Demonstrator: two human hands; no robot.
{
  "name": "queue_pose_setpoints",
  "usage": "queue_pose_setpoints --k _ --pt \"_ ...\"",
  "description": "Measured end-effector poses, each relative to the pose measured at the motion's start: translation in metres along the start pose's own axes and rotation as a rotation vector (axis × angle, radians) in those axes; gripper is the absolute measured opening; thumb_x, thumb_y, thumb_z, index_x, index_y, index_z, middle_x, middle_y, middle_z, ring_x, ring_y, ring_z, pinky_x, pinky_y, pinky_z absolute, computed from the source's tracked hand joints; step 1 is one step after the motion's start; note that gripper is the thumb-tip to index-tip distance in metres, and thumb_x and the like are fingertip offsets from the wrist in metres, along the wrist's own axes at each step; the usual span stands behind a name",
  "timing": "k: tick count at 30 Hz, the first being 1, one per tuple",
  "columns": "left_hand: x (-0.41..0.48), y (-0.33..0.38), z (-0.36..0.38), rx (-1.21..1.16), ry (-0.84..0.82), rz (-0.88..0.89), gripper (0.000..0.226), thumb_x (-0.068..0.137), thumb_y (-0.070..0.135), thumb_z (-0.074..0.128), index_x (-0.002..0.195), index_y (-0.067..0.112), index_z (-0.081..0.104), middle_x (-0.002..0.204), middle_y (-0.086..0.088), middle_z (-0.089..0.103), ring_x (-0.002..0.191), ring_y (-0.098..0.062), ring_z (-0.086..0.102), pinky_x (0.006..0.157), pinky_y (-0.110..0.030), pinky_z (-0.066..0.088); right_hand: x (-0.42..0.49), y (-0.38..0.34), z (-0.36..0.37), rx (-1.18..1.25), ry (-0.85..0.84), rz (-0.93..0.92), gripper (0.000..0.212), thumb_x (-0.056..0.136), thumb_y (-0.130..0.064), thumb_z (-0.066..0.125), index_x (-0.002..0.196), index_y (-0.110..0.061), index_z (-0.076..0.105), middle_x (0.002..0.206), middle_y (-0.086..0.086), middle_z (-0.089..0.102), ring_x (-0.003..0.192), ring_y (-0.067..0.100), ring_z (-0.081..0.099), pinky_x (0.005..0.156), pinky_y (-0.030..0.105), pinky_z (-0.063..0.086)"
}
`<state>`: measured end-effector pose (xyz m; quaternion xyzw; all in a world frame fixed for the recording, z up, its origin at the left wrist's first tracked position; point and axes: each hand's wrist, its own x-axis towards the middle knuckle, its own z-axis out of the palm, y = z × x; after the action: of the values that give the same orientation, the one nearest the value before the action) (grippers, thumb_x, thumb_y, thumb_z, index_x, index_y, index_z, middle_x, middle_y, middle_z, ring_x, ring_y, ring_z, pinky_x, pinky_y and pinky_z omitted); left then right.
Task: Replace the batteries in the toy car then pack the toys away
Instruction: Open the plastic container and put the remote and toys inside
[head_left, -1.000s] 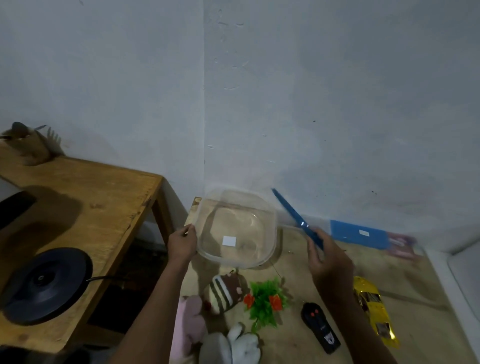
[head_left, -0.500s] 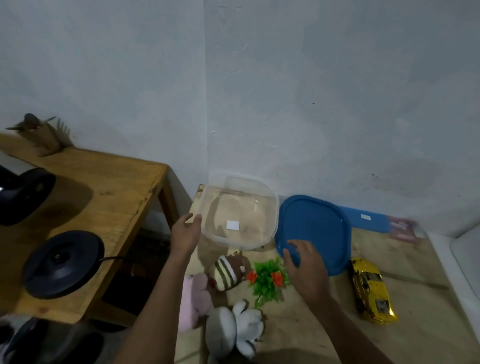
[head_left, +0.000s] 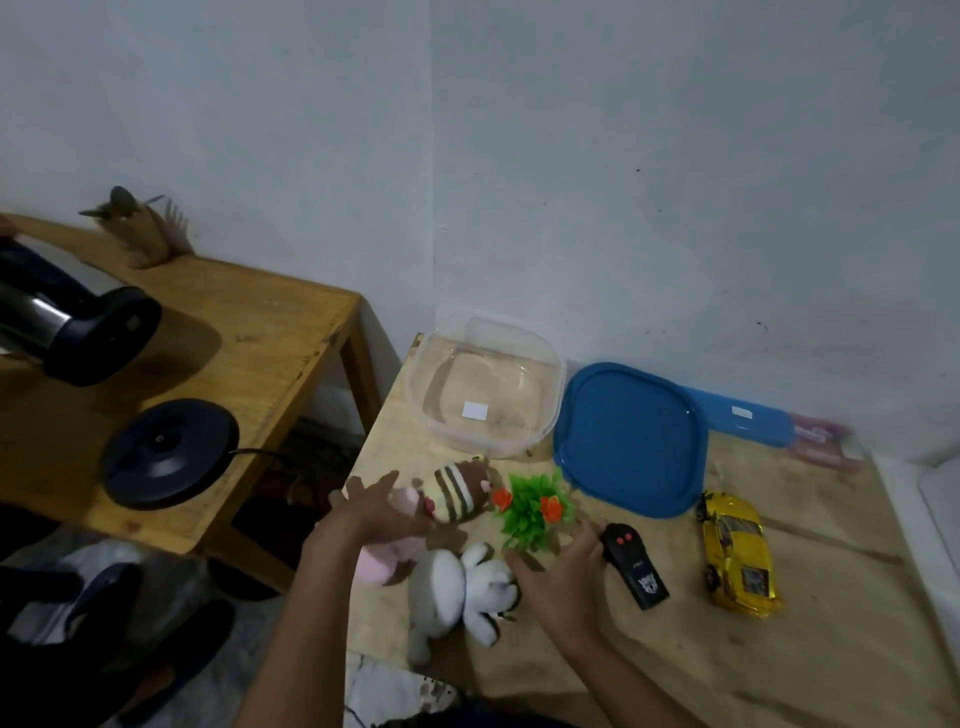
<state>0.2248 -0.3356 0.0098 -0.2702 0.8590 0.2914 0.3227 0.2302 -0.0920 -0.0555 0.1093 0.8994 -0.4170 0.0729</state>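
Observation:
A clear plastic box stands open and empty at the back of the low wooden table. Its blue lid lies flat to the right of it. The yellow toy car and the black remote control lie on the right. In front of the box are a striped plush, a pink plush, a white plush and a green plastic plant. My left hand hovers open over the pink plush. My right hand is open between the white plush and the remote.
A taller wooden table on the left carries a black kettle base and a kettle. A blue flat pack lies against the wall behind the lid. Dark shoes lie on the floor at lower left.
The right hand laid the blue lid flat beside the box and let go. Both hands left the box and lid and came down to the plush toys.

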Motion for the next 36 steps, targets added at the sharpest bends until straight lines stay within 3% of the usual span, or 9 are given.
queue_pose_setpoints --k 7,12,18,20,24,27,29,33,36 --pt "0.003 -0.006 0.061 -0.061 0.212 0.081 0.105 0.067 0.079 0.063 0.151 0.041 0.013 0.158 -0.007 0.009 0.141 -0.036 0.014 0.113 -0.055 0.027 0.035 -0.019 0.034 0.161 -0.139 0.216 0.138 0.036 -0.08 0.075 0.147 -0.011 0.031 0.149 0.008 0.037 0.135 0.029 0.04 0.106 0.046 0.042" --pt "0.015 -0.004 0.074 -0.102 0.378 0.071 0.106 0.06 0.09 0.053 0.149 0.042 0.021 0.156 -0.004 0.023 0.14 -0.032 0.022 0.111 -0.06 0.024 0.043 -0.035 0.029 0.173 -0.059 0.149 0.055 0.067 -0.035 0.083 0.113 -0.015 0.061 0.11 0.007 0.064 0.104 0.027 0.062 0.083 0.036 0.052" --pt "0.02 -0.001 0.079 -0.092 0.552 0.095 0.108 0.058 0.097 0.04 0.148 0.038 0.029 0.146 -0.005 0.041 0.135 -0.031 0.034 0.109 -0.063 0.024 0.039 -0.052 -0.013 0.189 -0.165 -0.024 0.023 0.076 -0.013 0.077 0.094 -0.012 0.063 0.076 -0.006 0.062 0.07 0.0 0.06 0.051 0.005 0.038" --pt "0.024 -0.001 0.08 -0.081 0.599 0.116 0.111 0.057 0.099 0.033 0.148 0.035 0.032 0.144 -0.005 0.046 0.135 -0.031 0.037 0.11 -0.065 0.021 0.035 -0.056 -0.041 0.122 -0.362 -0.143 0.017 0.078 -0.01 0.077 0.083 -0.018 0.062 0.069 -0.013 0.061 0.06 -0.009 0.057 0.051 0.006 0.038" --pt "0.035 -0.001 0.079 -0.059 0.661 0.191 0.108 0.062 0.097 0.034 0.148 0.032 0.034 0.141 -0.004 0.053 0.132 -0.03 0.045 0.111 -0.063 0.024 0.022 -0.062 -0.064 -0.176 -0.947 -0.367 0.022 0.074 -0.03 0.08 0.091 -0.032 0.066 0.087 -0.014 0.071 0.085 -0.002 0.065 0.077 0.026 0.054" --pt "0.04 0.0 0.077 -0.011 0.653 0.249 0.1 0.069 0.094 0.034 0.149 0.033 0.033 0.137 -0.001 0.058 0.127 -0.027 0.051 0.106 -0.055 0.035 0.012 -0.063 -0.042 -0.636 -0.922 -0.636 0.037 0.067 -0.047 0.076 0.092 -0.028 0.058 0.095 -0.008 0.054 0.097 0.014 0.053 0.087 0.041 0.051" --pt "0.042 -0.001 0.076 0.062 0.658 0.28 0.093 0.072 0.092 0.027 0.146 0.036 0.038 0.13 0.002 0.062 0.119 -0.024 0.056 0.099 -0.048 0.042 0.004 -0.064 -0.028 -0.75 -0.875 -0.745 0.053 0.069 -0.048 0.075 0.112 -0.024 0.057 0.125 -0.001 0.043 0.119 0.019 0.036 0.103 0.04 0.04" --pt "0.044 -0.002 0.077 0.09 0.689 0.309 0.079 0.074 0.088 0.032 0.131 0.036 0.053 0.112 0.006 0.068 0.104 -0.021 0.061 0.089 -0.041 0.044 0.003 -0.066 -0.008 -0.786 -0.94 -0.727 0.066 0.069 -0.05 0.076 0.127 -0.023 0.059 0.147 -0.001 0.032 0.131 0.025 0.038 0.105 0.043 0.042" --pt "0.043 0.0 0.077 0.043 0.701 0.334 0.072 0.074 0.083 0.043 0.127 0.035 0.055 0.108 0.009 0.069 0.101 -0.02 0.062 0.088 -0.04 0.042 -0.001 -0.068 -0.004 -0.839 -1.036 -0.62 0.094 0.069 -0.045 0.081 0.148 -0.022 0.036 0.149 -0.002 0.034 0.14 0.028 0.029 0.112 0.041 0.035"
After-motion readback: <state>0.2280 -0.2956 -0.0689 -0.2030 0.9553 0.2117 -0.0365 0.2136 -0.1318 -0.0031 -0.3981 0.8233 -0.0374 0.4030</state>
